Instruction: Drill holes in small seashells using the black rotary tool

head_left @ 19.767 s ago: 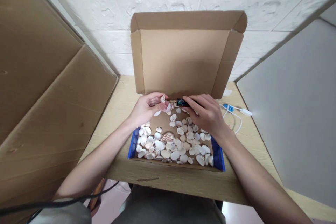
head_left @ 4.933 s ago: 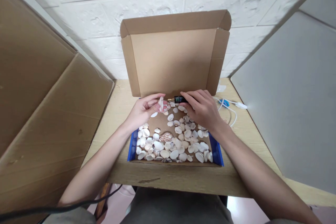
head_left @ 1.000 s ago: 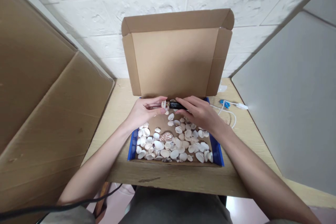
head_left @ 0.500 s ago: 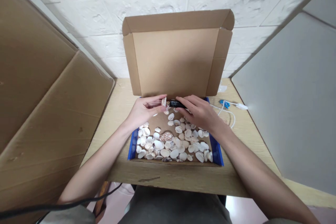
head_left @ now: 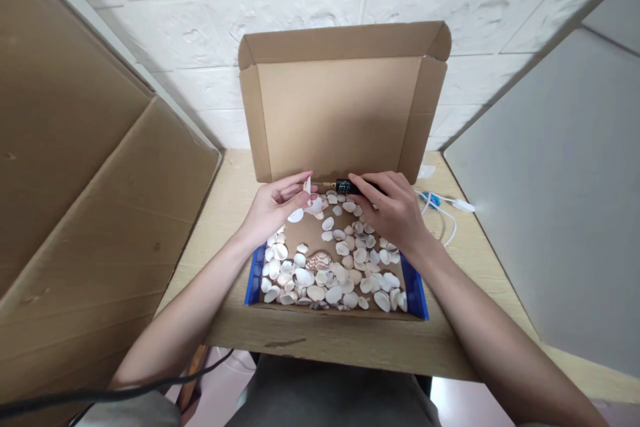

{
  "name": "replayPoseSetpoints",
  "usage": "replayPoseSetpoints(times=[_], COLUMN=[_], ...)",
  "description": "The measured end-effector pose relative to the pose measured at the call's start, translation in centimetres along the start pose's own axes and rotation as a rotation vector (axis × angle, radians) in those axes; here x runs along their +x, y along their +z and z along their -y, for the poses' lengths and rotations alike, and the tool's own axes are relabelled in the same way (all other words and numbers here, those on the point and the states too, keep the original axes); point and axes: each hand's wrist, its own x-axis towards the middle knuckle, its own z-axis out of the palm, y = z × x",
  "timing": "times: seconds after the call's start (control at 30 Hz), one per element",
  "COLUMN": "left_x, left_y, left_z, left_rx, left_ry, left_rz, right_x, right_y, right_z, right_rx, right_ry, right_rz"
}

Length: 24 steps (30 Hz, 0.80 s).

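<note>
My left hand (head_left: 280, 205) pinches a pale seashell (head_left: 308, 188) edge-on between thumb and fingers. In my right hand (head_left: 393, 207) is a black mini drill (head_left: 345, 187), its brass chuck (head_left: 329, 185) and thin bit pointing left at the shell. Whether the bit's tip touches the shell I cannot tell. Both hands are over the far part of an open cardboard box (head_left: 313, 233) with blue sides. Many white shells (head_left: 333, 295) lie loose in it, among them a brown-patterned shell (head_left: 319, 260).
The box's lid (head_left: 345, 113) stands upright behind my hands, near the white brick wall (head_left: 310, 7). A white cable (head_left: 453, 227) and a blue item (head_left: 430, 199) lie right of the box. A cardboard panel (head_left: 90, 213) rises at left, a grey panel (head_left: 560, 193) at right.
The drill has drawn back to the right, so a wider gap now shows between its chuck and the shell. Both hands are slightly higher in view, uncovering more shells below.
</note>
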Motion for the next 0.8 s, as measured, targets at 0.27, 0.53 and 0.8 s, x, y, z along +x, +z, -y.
replayPoseSetpoints(times=[0.27,0.53,0.8], left_x=[-0.07,-0.02,-0.08], left_y=[0.01,0.01,0.1], left_z=[-0.09,-0.04,-0.2], left_rx=[0.026,0.032,0.046], left_ry=[-0.02,-0.05,-0.045], left_rz=[0.005,0.01,0.018], right_x=[-0.05,0.0,-0.14], right_y=[-0.13,-0.08,0.25], right_z=[0.0,0.05,0.11], right_rx=[-0.024,-0.05,-0.044], right_ry=[-0.017,-0.002,0.018], right_rz=[0.007,0.044,0.072])
